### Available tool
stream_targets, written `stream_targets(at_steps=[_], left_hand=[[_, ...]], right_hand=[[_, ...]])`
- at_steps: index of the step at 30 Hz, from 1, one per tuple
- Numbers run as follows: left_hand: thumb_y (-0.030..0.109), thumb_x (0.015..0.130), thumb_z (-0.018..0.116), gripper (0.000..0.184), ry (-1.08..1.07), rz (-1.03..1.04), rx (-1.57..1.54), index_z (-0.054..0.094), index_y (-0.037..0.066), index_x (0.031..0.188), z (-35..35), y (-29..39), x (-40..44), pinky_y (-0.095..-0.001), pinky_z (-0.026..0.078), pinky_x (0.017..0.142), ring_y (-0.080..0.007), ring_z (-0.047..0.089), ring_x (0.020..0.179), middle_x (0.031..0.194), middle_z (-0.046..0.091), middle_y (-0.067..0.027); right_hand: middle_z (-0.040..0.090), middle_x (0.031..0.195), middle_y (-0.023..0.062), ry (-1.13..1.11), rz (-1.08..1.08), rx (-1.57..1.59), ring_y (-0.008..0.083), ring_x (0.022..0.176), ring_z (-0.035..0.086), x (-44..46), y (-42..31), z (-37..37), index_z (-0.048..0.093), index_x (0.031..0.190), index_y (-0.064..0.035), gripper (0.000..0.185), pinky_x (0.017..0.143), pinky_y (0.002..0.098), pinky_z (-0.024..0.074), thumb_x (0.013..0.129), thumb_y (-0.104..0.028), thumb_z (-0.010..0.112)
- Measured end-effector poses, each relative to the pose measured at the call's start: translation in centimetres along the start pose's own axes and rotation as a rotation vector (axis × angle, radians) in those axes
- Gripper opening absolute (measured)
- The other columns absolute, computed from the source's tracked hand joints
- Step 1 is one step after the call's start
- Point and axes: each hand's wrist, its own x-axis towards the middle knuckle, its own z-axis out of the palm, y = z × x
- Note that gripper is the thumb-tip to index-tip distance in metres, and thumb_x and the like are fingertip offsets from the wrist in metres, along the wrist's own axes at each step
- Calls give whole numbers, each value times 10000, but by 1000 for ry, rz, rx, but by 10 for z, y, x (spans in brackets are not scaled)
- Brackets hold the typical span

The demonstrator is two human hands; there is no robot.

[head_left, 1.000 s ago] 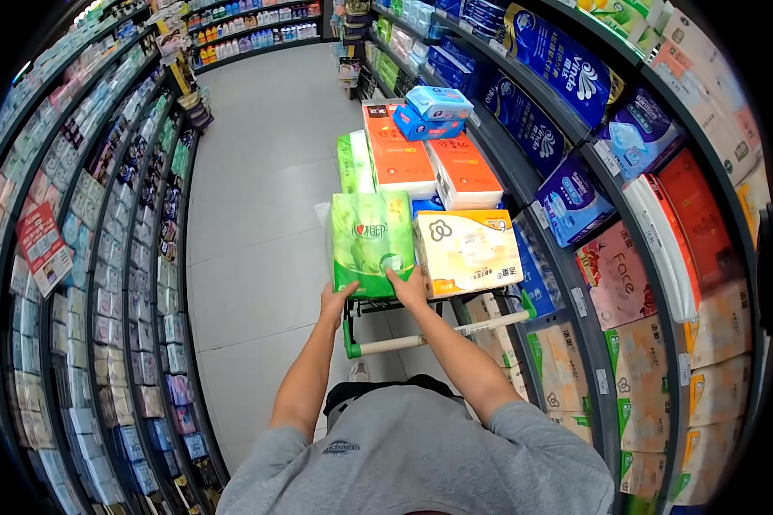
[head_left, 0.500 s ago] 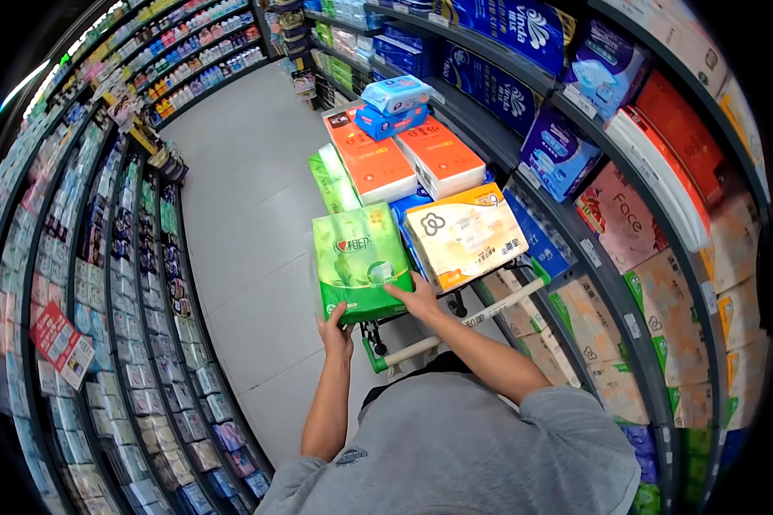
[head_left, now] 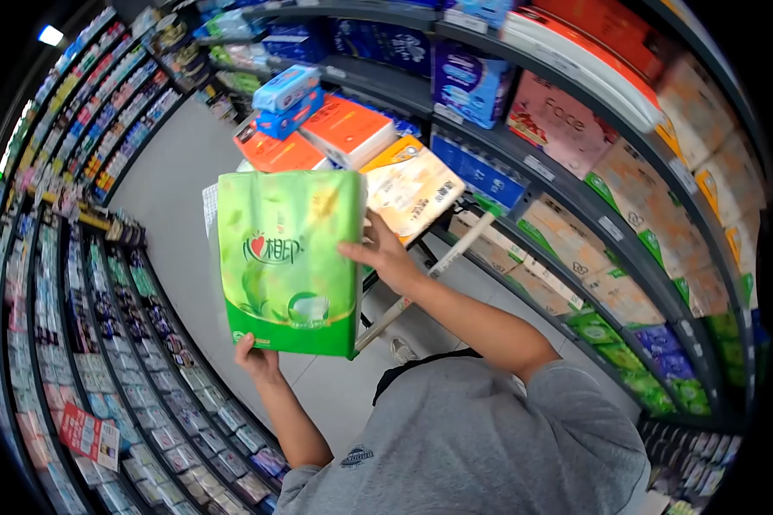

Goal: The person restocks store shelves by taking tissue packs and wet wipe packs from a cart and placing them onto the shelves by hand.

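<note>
- Dark grey metal shelving (head_left: 575, 197), lined with wrapped paper goods, borders a shopping cart with a pale bar handle (head_left: 465, 244).
- A large, upright, glossy green plastic-wrapped pack (head_left: 292, 257) is held before the person, masking the cart's near left corner; any contact below is hidden.
- Two flat-lying orange-red and white packs (head_left: 348, 129) sit toward the cart's far edge, forming what looks like a steady base.
- A cream-and-yellow rectangular pack (head_left: 412, 189) occupies the near right corner, beside the handle.
- Two small blue soft-plastic packs (head_left: 288, 86) are stacked atop the orange-red ones, likely because they are light.
- The hands, partly open, grip the green pack: left hand (head_left: 258, 359) at its lower corner, seemingly bearing weight; right hand (head_left: 386, 255) at the opposite side, apparently steadying it.
</note>
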Motion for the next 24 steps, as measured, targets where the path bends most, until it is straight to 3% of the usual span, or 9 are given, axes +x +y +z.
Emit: stream_targets(at_steps=[1,4,5,7,9,12,15,19,24], left_hand=[[192,781,595,552,-33,-14,0,462,-56,1257,21,-1,7,-454,427,965,-308,543,1118,1217,551,-183],[316,900,489,521,-45,48,2,456,-37,1281,93,-11,32,-436,416,977,-307,539,1119,1233,547,-172],[316,900,489,521,-82,38,-14,456,-37,1281,108,-21,34,-436,416,977,-307,539,1119,1233,547,-172],[352,921,481,531,21,13,-32,453,-29,1290,151,-61,40,-435,413,976,-303,534,1126,1244,546,-154],[419,923,487,572,-186,-62,-56,428,5,1314,215,-97,10,-428,421,959,-292,517,1125,1266,514,-129],[461,887,554,654,-413,-98,134,365,35,1345,265,-184,-57,-414,436,943,-266,489,1143,1283,467,-110],[296,811,707,755,-504,-413,186,276,83,1394,295,-269,-159,-415,442,941,-249,480,1147,1302,439,-92],[20,776,611,740,-549,-863,127,251,65,1422,327,-347,-277,-375,370,984,-258,454,1178,1321,432,-88],[-42,696,658,861,-824,-920,237,227,55,1435,405,-397,-321,-353,364,993,-249,440,1183,1308,421,-120]], right_hand=[[472,1259,204,50,-132,-24,231,1107,536,-1,-11,-12,206,1407,45,878,897,336,472,789,-294,730],[512,1219,177,330,-26,225,224,1013,601,-48,-53,-46,212,1408,24,824,778,316,529,806,-234,712],[509,1224,179,366,-82,259,233,997,614,-65,-63,-61,225,1413,-13,806,750,327,544,801,-206,714],[528,1196,147,414,-125,362,222,1012,600,-101,-72,-102,249,1408,-52,794,790,359,541,787,-194,723],[552,1136,104,600,-191,444,215,1008,586,-141,-82,-138,325,1359,-80,706,799,379,529,788,-222,714],[562,1078,71,683,-258,447,205,972,578,-235,-101,-222,419,1255,-103,548,781,384,505,805,-281,675],[559,1077,82,913,-323,304,190,953,582,-342,-115,-284,443,1224,-93,567,754,355,492,764,-302,702],[545,1114,89,1176,-298,194,210,981,572,-477,-108,-337,435,1231,-94,588,757,357,478,753,-296,711],[542,1129,87,1394,-319,386,201,984,558,-612,-105,-362,465,1186,-94,550,831,403,424,745,-296,723]])
